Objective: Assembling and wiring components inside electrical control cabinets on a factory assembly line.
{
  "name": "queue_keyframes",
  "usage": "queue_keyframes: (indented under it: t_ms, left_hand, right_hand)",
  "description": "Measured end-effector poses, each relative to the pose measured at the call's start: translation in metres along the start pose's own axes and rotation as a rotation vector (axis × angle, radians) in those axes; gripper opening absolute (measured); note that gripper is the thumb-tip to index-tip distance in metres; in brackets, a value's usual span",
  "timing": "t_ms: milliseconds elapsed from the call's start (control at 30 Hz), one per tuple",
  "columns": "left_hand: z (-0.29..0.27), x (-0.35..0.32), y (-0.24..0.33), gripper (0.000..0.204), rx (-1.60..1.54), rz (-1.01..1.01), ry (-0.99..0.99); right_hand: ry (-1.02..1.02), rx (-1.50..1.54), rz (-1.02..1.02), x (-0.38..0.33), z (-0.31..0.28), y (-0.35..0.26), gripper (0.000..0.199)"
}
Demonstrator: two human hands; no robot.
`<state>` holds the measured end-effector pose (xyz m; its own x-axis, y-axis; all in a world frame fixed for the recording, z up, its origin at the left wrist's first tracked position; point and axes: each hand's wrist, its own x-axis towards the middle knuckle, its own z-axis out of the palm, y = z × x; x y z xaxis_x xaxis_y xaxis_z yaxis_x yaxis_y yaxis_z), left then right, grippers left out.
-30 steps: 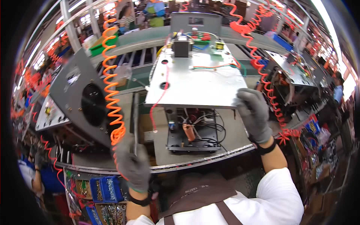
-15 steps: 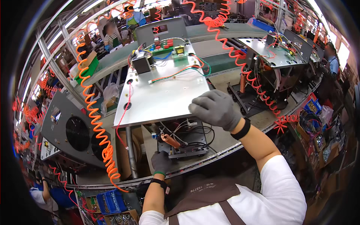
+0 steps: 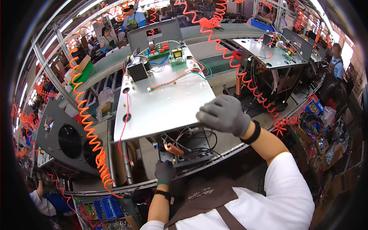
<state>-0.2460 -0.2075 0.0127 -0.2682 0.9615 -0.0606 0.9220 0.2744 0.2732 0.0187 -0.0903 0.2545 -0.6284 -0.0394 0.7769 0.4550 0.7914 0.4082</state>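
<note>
In front of me stands a partly assembled machine with a wide silver metal panel (image 3: 168, 103) on top. My right hand (image 3: 225, 115), in a grey glove, is closed over the panel's near right corner. Low at the near side, my gloved left hand (image 3: 165, 171) is closed at the left corner of the machine's dark base frame (image 3: 191, 159); its fingertips are partly hidden. A copper-coloured cylinder (image 3: 174, 149) and loose cables sit between base and panel. On the panel are a black box (image 3: 137, 71), a green circuit board (image 3: 177, 56) and coloured wires.
An orange coiled hose (image 3: 82, 111) hangs left of the panel, a red one (image 3: 230, 57) to its right. A grey housing with fans (image 3: 65, 134) stands left, another machine (image 3: 276, 53) right. Blue parts bins (image 3: 108, 208) lie below left. People are at work farther off.
The panel's near edge has come closer to me, and the machine has turned slightly. Both hands keep their places on it. The whole view has shifted a little.
</note>
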Motion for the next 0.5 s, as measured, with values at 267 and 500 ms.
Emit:
queue_keyframes:
  t_ms: [267,500]
  left_hand:
    - [0.025,-0.02,-0.037,0.02,-0.133,0.057,0.012]
    - [0.02,-0.041,0.002,0.035,-0.322,-0.069,0.08]
  right_hand:
    - [-0.085,0.141,0.016,0.008,-0.012,-0.015,0.024]
    - [0.001,0.286,0.203,-0.012,-0.018,-0.026,0.028]
